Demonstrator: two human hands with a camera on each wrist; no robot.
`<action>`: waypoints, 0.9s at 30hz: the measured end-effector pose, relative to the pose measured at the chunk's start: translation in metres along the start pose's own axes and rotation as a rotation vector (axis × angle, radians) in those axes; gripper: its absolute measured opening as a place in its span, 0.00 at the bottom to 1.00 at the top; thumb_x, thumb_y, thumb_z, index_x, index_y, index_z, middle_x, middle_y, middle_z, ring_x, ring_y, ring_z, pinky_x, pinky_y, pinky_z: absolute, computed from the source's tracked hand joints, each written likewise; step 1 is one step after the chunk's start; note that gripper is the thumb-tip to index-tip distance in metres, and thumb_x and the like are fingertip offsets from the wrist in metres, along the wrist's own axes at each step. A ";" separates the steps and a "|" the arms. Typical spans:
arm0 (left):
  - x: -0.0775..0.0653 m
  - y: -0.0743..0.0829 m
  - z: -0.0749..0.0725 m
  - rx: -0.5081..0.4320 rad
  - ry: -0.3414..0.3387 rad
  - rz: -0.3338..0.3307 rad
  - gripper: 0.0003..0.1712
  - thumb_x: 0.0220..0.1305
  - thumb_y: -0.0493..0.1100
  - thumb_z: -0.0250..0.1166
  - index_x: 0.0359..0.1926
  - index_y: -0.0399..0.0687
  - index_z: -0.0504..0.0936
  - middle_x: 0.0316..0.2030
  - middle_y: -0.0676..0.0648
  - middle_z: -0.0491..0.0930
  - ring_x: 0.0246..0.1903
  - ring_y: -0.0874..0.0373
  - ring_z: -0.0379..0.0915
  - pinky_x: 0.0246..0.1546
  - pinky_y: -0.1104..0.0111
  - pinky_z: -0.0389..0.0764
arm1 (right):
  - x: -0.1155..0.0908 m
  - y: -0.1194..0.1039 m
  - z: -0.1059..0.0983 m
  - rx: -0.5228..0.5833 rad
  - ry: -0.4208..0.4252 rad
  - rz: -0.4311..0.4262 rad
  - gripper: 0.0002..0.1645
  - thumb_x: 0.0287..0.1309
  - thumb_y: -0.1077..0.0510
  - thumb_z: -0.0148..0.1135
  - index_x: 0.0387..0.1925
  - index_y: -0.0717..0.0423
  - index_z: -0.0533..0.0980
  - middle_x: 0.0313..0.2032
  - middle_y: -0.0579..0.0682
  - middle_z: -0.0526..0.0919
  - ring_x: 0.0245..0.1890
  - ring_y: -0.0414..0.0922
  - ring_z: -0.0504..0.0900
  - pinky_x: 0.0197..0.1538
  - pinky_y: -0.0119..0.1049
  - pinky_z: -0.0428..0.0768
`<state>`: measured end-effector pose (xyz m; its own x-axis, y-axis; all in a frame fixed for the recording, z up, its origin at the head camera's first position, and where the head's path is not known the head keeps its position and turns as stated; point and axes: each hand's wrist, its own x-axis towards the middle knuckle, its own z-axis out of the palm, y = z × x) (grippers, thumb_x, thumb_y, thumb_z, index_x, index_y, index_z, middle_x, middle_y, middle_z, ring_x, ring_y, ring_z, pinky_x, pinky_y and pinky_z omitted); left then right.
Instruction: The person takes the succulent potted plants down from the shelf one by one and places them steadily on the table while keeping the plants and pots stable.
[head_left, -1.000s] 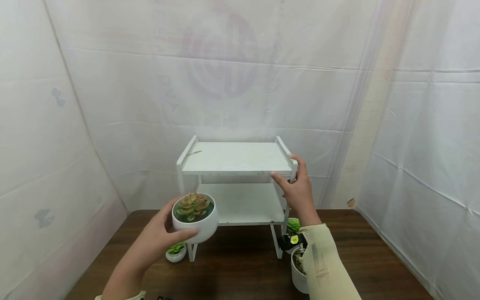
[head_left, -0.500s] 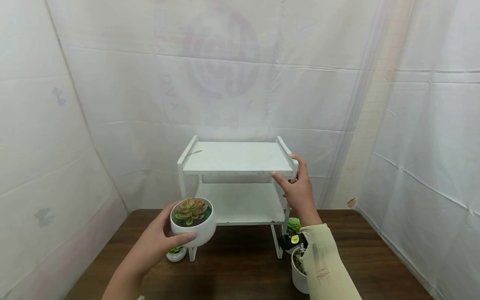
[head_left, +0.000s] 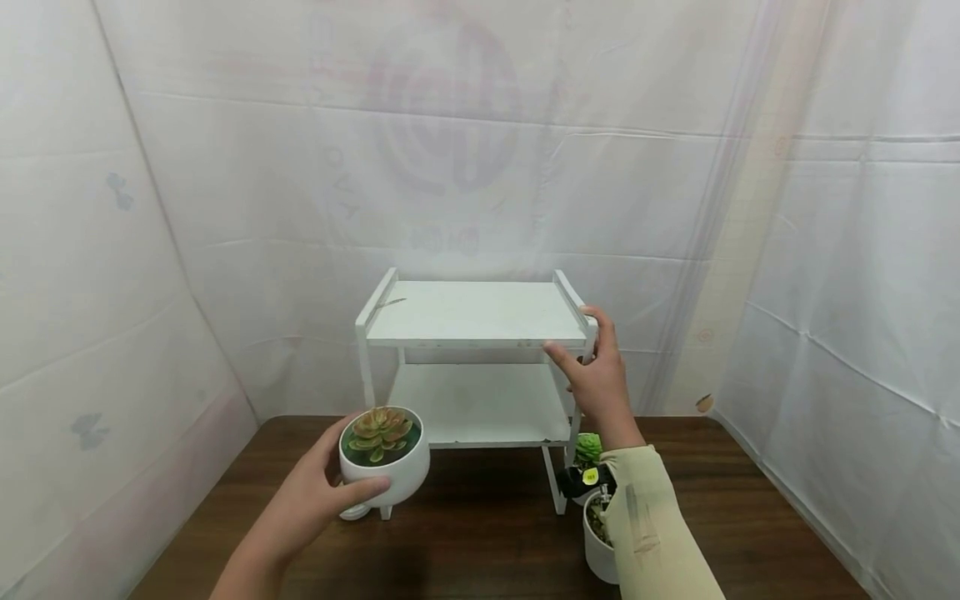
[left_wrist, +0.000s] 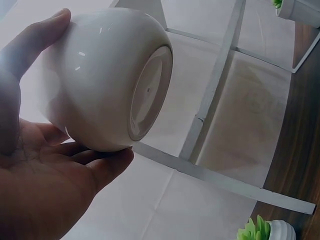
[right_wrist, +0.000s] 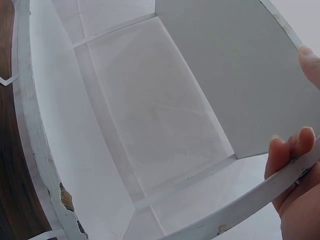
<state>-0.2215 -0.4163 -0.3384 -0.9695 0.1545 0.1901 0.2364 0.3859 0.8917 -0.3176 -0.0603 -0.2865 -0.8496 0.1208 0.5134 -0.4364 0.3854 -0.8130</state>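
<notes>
My left hand (head_left: 311,492) holds a round white pot (head_left: 401,475) with a reddish-green succulent (head_left: 381,433) in it, in front of the left front leg of a white two-tier shelf (head_left: 480,312). In the left wrist view the pot (left_wrist: 105,75) tilts, its underside showing, with the thumb on one side and fingers on the other. My right hand (head_left: 600,379) grips the shelf's right front post near the top board. The right wrist view shows its fingertips (right_wrist: 302,140) curled round the post (right_wrist: 250,200), whose paint is chipped.
A small ribbed white pot (left_wrist: 282,230) with a green plant stands by the shelf's left leg. Two more potted plants, a green one (head_left: 588,450) and a white pot (head_left: 598,554), stand at the right, partly behind my sleeve. White sheeting (head_left: 465,125) surrounds the brown wooden table (head_left: 480,550).
My left hand has lowered the succulent pot slightly and moved it a little left, now covering most of the small pot behind it. The right hand keeps its grip on the shelf.
</notes>
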 end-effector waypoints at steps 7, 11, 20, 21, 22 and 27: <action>-0.001 -0.004 0.001 -0.009 0.009 -0.051 0.49 0.54 0.54 0.73 0.72 0.60 0.55 0.69 0.49 0.62 0.70 0.44 0.56 0.63 0.45 0.66 | 0.000 0.000 0.000 0.003 -0.002 0.000 0.46 0.55 0.38 0.67 0.69 0.24 0.52 0.55 0.59 0.73 0.41 0.57 0.78 0.26 0.40 0.80; -0.002 -0.007 0.000 -0.008 0.017 -0.068 0.50 0.55 0.55 0.73 0.72 0.59 0.54 0.69 0.48 0.61 0.71 0.43 0.55 0.64 0.43 0.65 | -0.001 0.000 -0.001 -0.001 -0.001 -0.001 0.46 0.55 0.38 0.67 0.70 0.24 0.52 0.55 0.59 0.73 0.41 0.57 0.78 0.26 0.38 0.80; -0.003 -0.018 0.001 0.013 0.024 -0.115 0.53 0.54 0.56 0.73 0.73 0.56 0.52 0.71 0.46 0.58 0.72 0.40 0.51 0.66 0.39 0.59 | -0.002 -0.001 -0.001 -0.003 0.001 -0.009 0.46 0.55 0.38 0.67 0.70 0.25 0.52 0.52 0.59 0.73 0.38 0.56 0.78 0.26 0.38 0.79; -0.004 -0.019 0.001 0.012 0.028 -0.115 0.53 0.54 0.56 0.73 0.73 0.55 0.52 0.71 0.45 0.58 0.72 0.40 0.51 0.66 0.39 0.59 | -0.002 -0.001 -0.001 -0.003 0.000 -0.009 0.46 0.55 0.38 0.67 0.69 0.24 0.52 0.52 0.59 0.74 0.37 0.56 0.78 0.26 0.38 0.79; -0.004 -0.020 0.002 0.011 0.031 -0.114 0.52 0.54 0.55 0.73 0.73 0.55 0.52 0.71 0.45 0.59 0.72 0.40 0.51 0.66 0.39 0.59 | -0.002 -0.001 -0.001 -0.002 0.000 -0.007 0.46 0.55 0.38 0.67 0.69 0.24 0.52 0.52 0.59 0.74 0.37 0.55 0.77 0.26 0.38 0.79; -0.006 -0.024 0.003 0.012 0.041 -0.129 0.52 0.54 0.56 0.73 0.73 0.55 0.53 0.71 0.44 0.59 0.71 0.40 0.53 0.65 0.39 0.61 | -0.004 -0.003 -0.002 -0.001 0.009 -0.005 0.46 0.55 0.38 0.68 0.69 0.24 0.52 0.51 0.59 0.74 0.36 0.55 0.77 0.25 0.38 0.79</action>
<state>-0.2211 -0.4235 -0.3627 -0.9937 0.0651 0.0908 0.1096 0.4115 0.9048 -0.3127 -0.0596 -0.2856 -0.8448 0.1266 0.5199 -0.4407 0.3866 -0.8102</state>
